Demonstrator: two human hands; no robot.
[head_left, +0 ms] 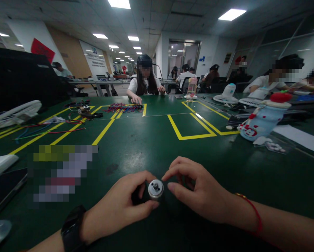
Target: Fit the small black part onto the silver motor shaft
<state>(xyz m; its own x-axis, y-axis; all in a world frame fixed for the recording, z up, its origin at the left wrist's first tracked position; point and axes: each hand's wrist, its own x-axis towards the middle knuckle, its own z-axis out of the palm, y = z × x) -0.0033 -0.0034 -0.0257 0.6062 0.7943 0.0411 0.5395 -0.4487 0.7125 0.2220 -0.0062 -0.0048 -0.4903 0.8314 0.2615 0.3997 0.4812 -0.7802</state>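
Left hand (122, 201): your thumb and fingers close around the small round silver metal part with a short central shaft (156, 189), at the lower centre of the frame.
Right hand (199, 187): you hold nothing in it; forefinger and thumb are bent with a narrow gap between their tips, just beside the part's right side.
Silver part: its round face, with dark holes about the shaft, is turned up toward you.
Wrists: you wear a black watch-like band (73, 225) on the left and a thin red cord bracelet (257, 213) on the right.
Bench: the dark green top (136, 136) spreads under your hands, marked with yellow lines (102, 133) farther up the frame.
Wires: a red and blue bundle (124, 107) lies above centre, under the hand (135, 99) of a co-worker facing you; loose coloured wires (73, 130) lie at the left.
Right side: a light blue bottle with a red top (262, 120) stands beside a clear bag of small pale pieces (272, 145).
Left edge: a white round fan (17, 113) leans over the bench.
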